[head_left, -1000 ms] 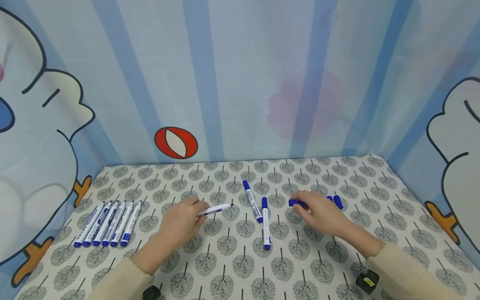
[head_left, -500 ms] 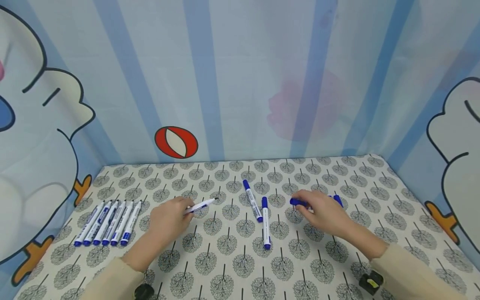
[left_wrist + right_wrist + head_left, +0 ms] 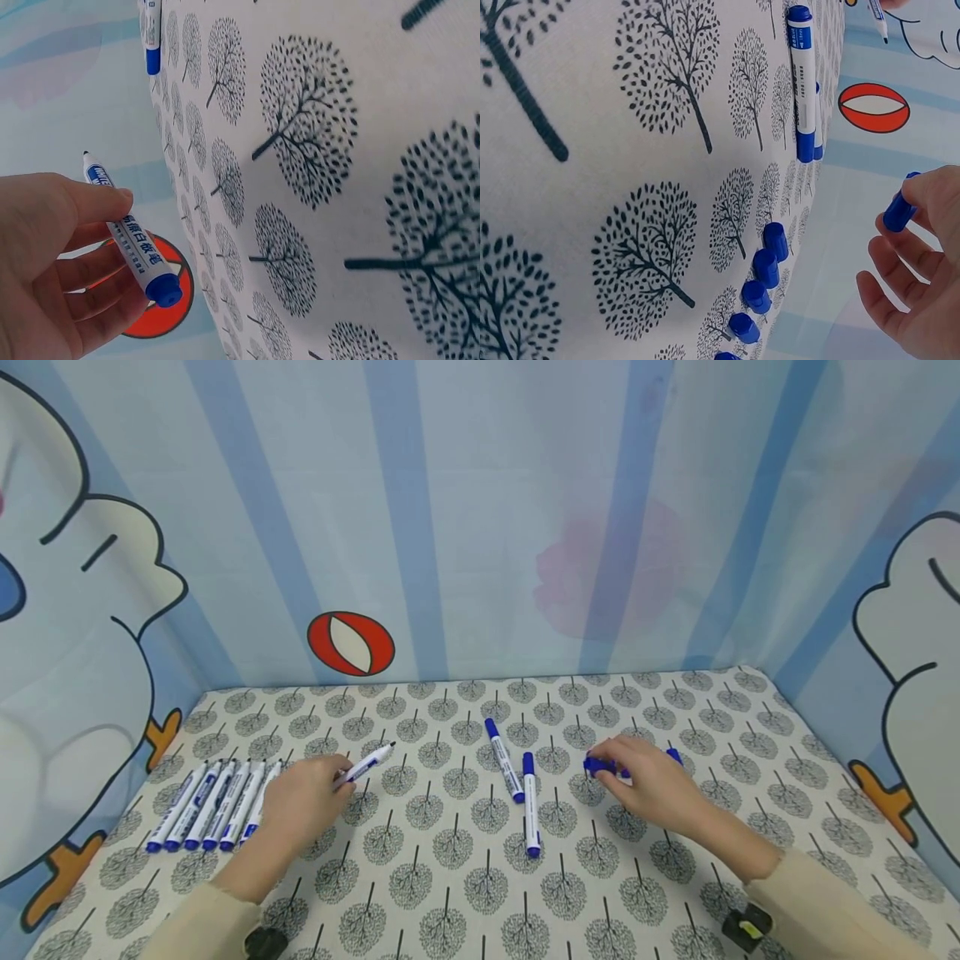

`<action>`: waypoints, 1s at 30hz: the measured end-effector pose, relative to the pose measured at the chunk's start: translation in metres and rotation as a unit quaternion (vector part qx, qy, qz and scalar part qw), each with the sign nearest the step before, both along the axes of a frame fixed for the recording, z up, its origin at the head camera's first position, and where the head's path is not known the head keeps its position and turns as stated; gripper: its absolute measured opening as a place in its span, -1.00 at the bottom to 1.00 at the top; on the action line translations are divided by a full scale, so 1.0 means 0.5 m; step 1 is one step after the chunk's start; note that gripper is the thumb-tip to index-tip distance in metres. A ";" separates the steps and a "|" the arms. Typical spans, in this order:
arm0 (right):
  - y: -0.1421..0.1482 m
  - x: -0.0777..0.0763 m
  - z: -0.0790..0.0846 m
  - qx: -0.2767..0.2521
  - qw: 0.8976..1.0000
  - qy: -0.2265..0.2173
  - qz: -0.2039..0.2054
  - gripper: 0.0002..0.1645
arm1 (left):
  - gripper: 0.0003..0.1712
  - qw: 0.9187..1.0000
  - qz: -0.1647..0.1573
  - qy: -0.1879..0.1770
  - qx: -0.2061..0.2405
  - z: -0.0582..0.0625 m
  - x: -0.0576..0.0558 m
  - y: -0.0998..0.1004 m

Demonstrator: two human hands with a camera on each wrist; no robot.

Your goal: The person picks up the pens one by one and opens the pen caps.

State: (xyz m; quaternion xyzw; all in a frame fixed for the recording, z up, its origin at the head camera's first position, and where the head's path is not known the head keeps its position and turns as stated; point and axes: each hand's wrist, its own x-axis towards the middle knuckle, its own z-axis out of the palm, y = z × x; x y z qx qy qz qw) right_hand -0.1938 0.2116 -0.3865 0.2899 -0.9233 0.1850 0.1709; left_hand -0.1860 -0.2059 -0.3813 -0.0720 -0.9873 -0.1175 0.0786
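Observation:
Pinched between thumb and fingers of my left hand [image 3: 300, 802] is an uncapped whiteboard marker [image 3: 141, 244]; its dark tip points away and its blue end shows in the left wrist view. My right hand [image 3: 652, 783] pinches a blue marker cap [image 3: 900, 211] above the cloth. Below it, several blue caps [image 3: 756, 296] stand in a row, mostly hidden by the hand in the head view. Two capped markers, one farther back [image 3: 504, 762] and one nearer [image 3: 531, 810], lie between the hands. Beside my left hand lies a row of several uncapped markers [image 3: 198, 806], partly covered by it.
A white cloth [image 3: 480, 885] printed with grey trees covers the table. Behind it rises a striped blue backdrop [image 3: 495, 527] with a red ball print [image 3: 351, 643]. Cartoon figures are printed on both sides.
My left hand has moved left with the uncapped marker, toward the row of markers, and now overlaps its right end. The right hand has shifted slightly right, still holding the cap.

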 end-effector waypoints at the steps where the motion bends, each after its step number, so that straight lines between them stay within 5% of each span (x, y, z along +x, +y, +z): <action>1: 0.001 0.000 -0.001 -0.002 1.000 0.003 -0.001 -0.73 | -0.74 1.000 0.002 -0.002 0.002 0.001 0.000 -0.003; 7: 0.007 0.000 -0.003 -0.013 1.000 0.018 -0.004 -0.70 | -0.75 1.000 0.012 0.005 0.010 0.000 0.001 -0.022; 30: 0.013 0.001 -0.008 -0.034 0.999 0.036 0.002 -0.70 | -0.52 0.994 0.090 -0.056 0.035 -0.011 0.004 -0.085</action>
